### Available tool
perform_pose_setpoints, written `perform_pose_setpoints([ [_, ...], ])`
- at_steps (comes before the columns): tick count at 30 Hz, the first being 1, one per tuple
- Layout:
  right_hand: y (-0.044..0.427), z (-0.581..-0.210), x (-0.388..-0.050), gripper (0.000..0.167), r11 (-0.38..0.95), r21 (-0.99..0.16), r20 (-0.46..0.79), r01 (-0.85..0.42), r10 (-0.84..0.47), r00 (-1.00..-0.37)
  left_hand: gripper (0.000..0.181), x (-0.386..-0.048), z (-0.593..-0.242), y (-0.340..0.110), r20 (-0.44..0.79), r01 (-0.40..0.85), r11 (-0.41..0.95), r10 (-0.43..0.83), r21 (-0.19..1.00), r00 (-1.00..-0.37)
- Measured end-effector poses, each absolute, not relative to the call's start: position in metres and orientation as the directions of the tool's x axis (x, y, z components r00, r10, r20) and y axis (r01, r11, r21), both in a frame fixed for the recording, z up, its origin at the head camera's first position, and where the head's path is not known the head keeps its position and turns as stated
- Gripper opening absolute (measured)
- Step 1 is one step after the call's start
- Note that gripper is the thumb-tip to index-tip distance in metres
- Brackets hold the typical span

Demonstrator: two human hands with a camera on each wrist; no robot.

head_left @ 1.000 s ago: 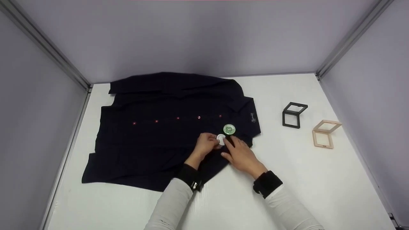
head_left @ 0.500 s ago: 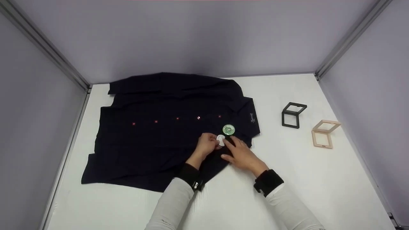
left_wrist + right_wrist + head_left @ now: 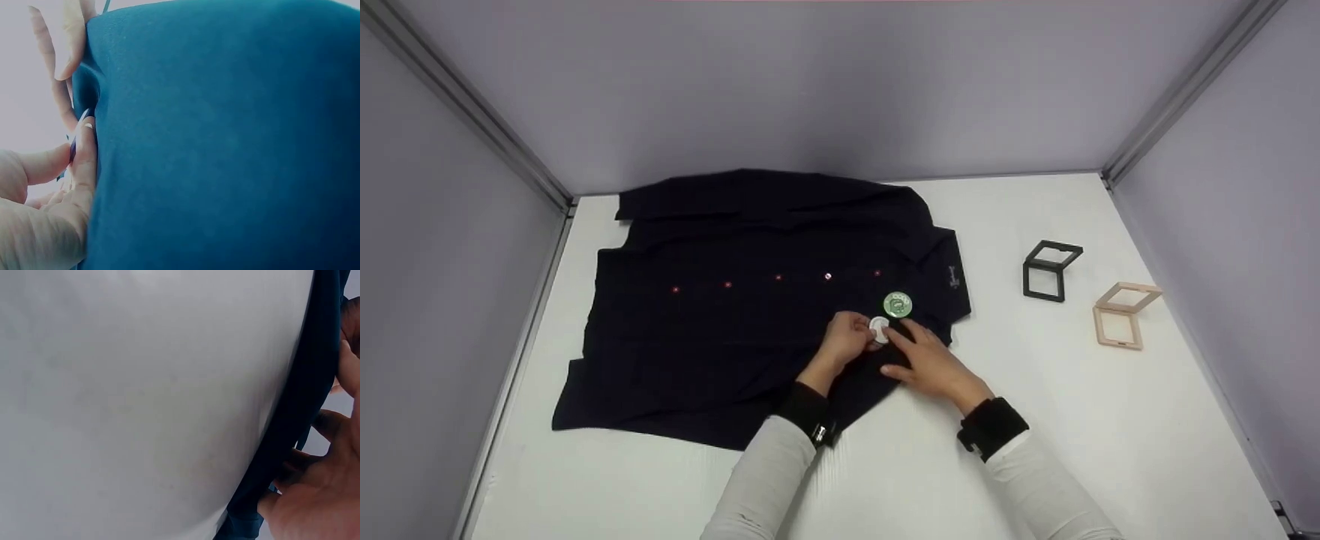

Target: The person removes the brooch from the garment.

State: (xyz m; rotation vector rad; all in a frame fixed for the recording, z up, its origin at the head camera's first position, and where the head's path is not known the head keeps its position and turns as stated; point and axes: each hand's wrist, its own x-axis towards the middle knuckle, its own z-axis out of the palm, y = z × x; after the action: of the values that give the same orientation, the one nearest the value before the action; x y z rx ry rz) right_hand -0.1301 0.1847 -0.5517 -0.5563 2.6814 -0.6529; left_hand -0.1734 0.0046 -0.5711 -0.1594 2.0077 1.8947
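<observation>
A white round badge (image 3: 880,329) is pinched between the left hand's (image 3: 843,342) thumb and fingers, over the chest of a dark navy fabric shirt (image 3: 720,322), beside 1 green round badge (image 3: 898,304). The white badge is touched by the right hand's (image 3: 930,364) fingertips, its fingers loosely spread.

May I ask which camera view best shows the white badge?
The head view: the white badge shows its round side between left hand and right hand. The left wrist view shows only its edge; the right wrist view doesn't clearly show it.
</observation>
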Motion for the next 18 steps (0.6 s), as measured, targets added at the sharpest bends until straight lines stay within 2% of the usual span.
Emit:
perform_pose_setpoints([
  [10,0.1959,-0.5499,-0.1308,0.067,0.791,-0.531,-0.178,-0.304,-0.455,-0.873,0.014,-0.1723,-0.5717,0.0098,-0.347,-0.340,0.076,0.128,0.937,-0.929],
  [18,0.1935,-0.5452,-0.1340,0.073,0.884,-0.418,-0.169,-0.210,-0.303,-0.938,0.012,-0.1702,-0.5742,0.0134,-0.288,-0.269,0.178,0.090,0.947,-0.953],
])
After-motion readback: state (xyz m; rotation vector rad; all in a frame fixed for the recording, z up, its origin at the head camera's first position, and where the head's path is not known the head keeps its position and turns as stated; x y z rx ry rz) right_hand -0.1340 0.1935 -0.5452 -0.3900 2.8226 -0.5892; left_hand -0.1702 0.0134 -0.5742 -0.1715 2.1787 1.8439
